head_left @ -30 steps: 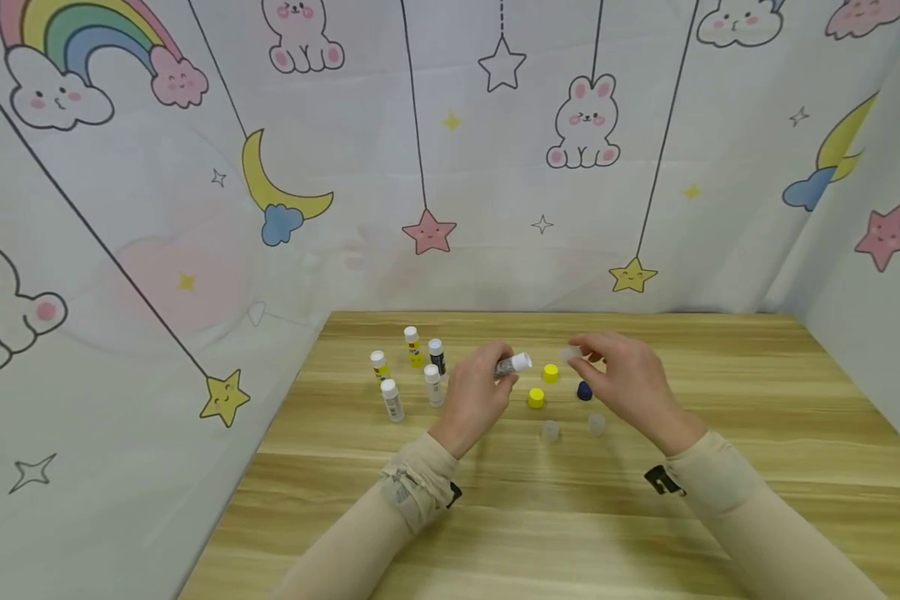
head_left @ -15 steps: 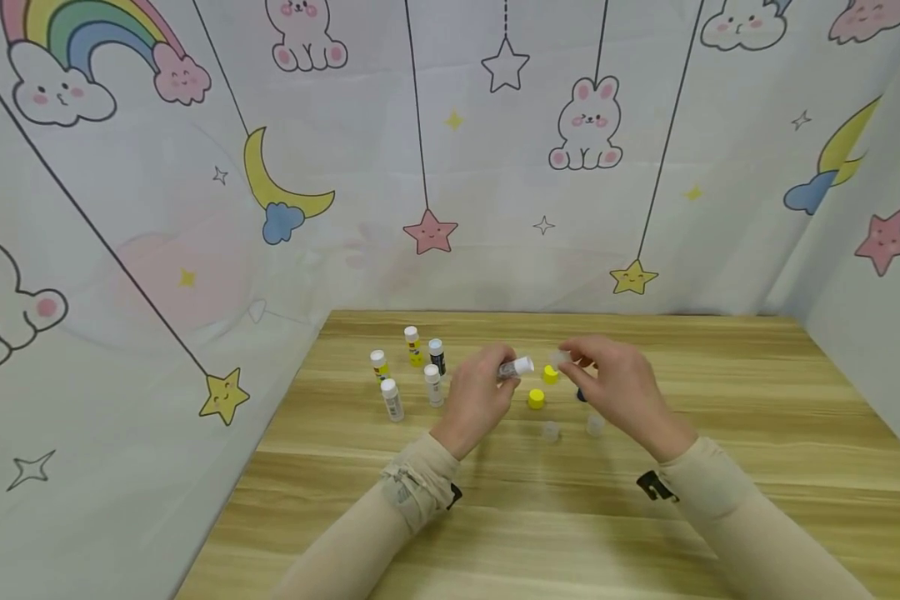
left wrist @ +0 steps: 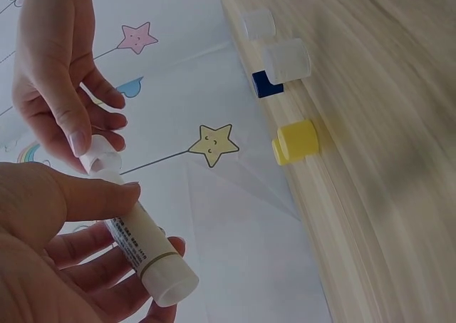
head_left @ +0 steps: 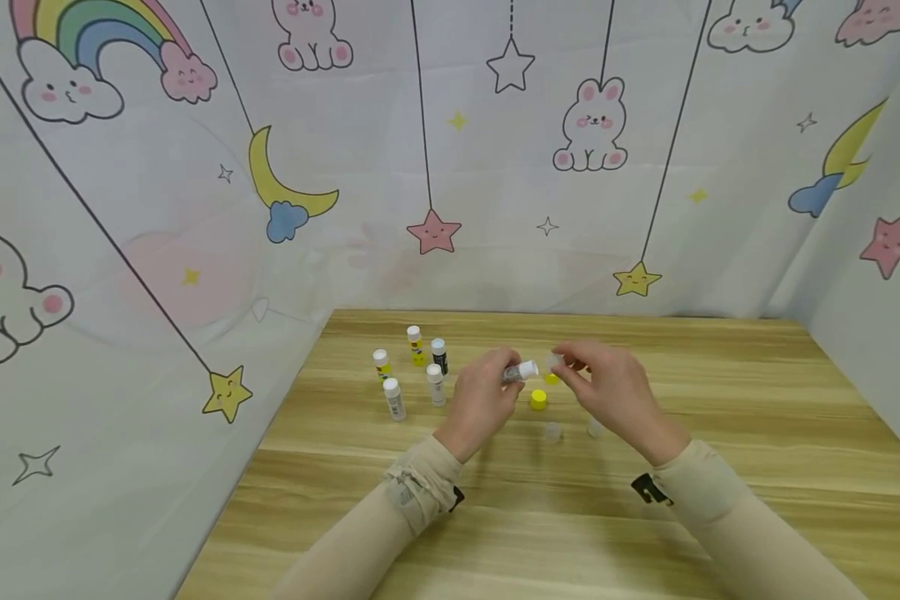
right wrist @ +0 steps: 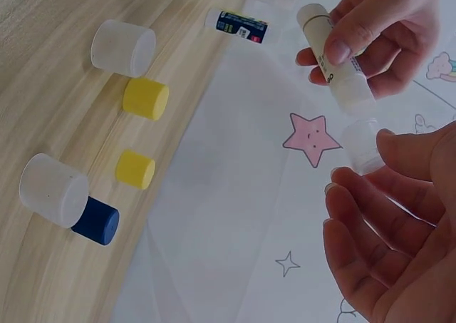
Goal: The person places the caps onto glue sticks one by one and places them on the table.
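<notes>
Glue stick (left wrist: 151, 243), label print (left wrist: 128, 243) illegible, held in left grip (head_left: 482, 400), translucent cap (right wrist: 362, 146) pinched in right grip (head_left: 618, 392)

The left forearm (head_left: 356, 537) and right forearm (head_left: 750, 521), in pale beige sleeves (head_left: 423, 479), extended from the bottom edge of the head view, angled toward each other. The left hand (head_left: 482, 396) curled in a grip, thumb opposite the fingers. Near it, the right hand (head_left: 617, 390) pinched with thumb and index finger, its other fingers loosely bent.
</notes>
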A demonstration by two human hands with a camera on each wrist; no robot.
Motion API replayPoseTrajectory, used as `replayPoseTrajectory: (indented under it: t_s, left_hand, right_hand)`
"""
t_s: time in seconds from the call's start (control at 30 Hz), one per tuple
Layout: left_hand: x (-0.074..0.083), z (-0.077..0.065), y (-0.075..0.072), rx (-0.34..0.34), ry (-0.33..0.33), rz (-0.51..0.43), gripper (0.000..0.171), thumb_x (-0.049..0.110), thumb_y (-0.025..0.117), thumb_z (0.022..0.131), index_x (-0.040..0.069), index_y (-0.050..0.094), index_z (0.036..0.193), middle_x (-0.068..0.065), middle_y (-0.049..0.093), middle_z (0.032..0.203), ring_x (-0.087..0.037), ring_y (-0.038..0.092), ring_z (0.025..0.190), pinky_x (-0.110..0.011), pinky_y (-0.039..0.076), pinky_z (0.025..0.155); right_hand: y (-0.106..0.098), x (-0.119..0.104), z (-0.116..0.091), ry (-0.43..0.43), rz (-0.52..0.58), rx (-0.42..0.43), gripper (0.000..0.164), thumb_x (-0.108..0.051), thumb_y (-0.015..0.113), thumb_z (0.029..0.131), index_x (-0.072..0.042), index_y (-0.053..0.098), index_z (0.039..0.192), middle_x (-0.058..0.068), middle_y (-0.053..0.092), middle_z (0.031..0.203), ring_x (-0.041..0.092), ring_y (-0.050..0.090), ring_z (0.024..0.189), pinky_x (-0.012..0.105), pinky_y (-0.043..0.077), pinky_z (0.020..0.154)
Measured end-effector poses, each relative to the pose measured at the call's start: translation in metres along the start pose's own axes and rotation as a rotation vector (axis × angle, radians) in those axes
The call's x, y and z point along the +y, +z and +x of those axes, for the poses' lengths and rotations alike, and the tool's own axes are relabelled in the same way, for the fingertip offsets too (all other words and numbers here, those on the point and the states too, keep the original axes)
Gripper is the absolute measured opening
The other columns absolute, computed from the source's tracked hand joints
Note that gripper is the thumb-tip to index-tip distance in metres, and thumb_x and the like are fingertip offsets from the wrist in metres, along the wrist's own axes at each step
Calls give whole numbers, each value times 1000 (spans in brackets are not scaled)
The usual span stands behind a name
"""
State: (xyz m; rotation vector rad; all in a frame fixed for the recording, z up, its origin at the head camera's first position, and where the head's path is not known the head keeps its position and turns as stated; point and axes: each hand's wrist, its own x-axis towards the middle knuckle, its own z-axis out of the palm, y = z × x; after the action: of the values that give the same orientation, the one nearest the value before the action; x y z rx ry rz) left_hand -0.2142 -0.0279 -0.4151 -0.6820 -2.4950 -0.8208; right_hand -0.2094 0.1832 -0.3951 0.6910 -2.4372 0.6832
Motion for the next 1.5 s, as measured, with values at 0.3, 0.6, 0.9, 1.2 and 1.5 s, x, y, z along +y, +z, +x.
replayPoseTrajectory:
  t_s: [0.3, 0.6, 0.9, 1.2, 1.5]
  left_hand:
    - [2, -2, 2, 5, 12, -9, 25, 9, 82, 85, 11, 65, 104, 0, 70, 100, -13, 67, 87, -30, 55, 76]
    - [3, -4, 3, 10, 24, -11, 26, 9, 82, 85, 10, 65, 104, -1, 69, 98, -13, 66, 85, -29, 55, 73]
    - [3, -6, 5, 36, 51, -15, 25, 9, 82, 85, 9, 65, 102, -1, 71, 97, -13, 68, 84, -29, 55, 73]
    - [0, -5, 5, 30, 48, -7, 24, 10, 82, 86, 10, 65, 102, 0, 71, 98, -11, 67, 85, -27, 55, 74]
    - [1, -5, 5, 37, 36, -24, 24, 10, 84, 84, 10, 68, 102, 0, 71, 97, -12, 68, 84, -27, 55, 74]
  right_hand:
    - [2, -3, -1, 0, 0, -13, 24, -22, 79, 90, -13, 74, 111, -4, 71, 92, 9, 64, 75, 33, 53, 63]
    - [4, -4, -1, -20, 3, -12, 25, -23, 78, 90, -11, 75, 111, -5, 71, 90, 8, 63, 73, 32, 54, 63]
    - [7, -4, -3, -29, 12, 3, 23, -22, 78, 90, -13, 74, 111, -5, 71, 90, 7, 64, 71, 32, 54, 62]
    - [7, -7, -2, -24, 10, -3, 23, -22, 78, 90, -13, 74, 111, -5, 70, 90, 7, 62, 72, 31, 54, 62]
    - [11, -7, -3, -48, 6, 6, 23, -20, 78, 90, -11, 74, 110, -5, 70, 90, 7, 63, 72, 32, 54, 62]
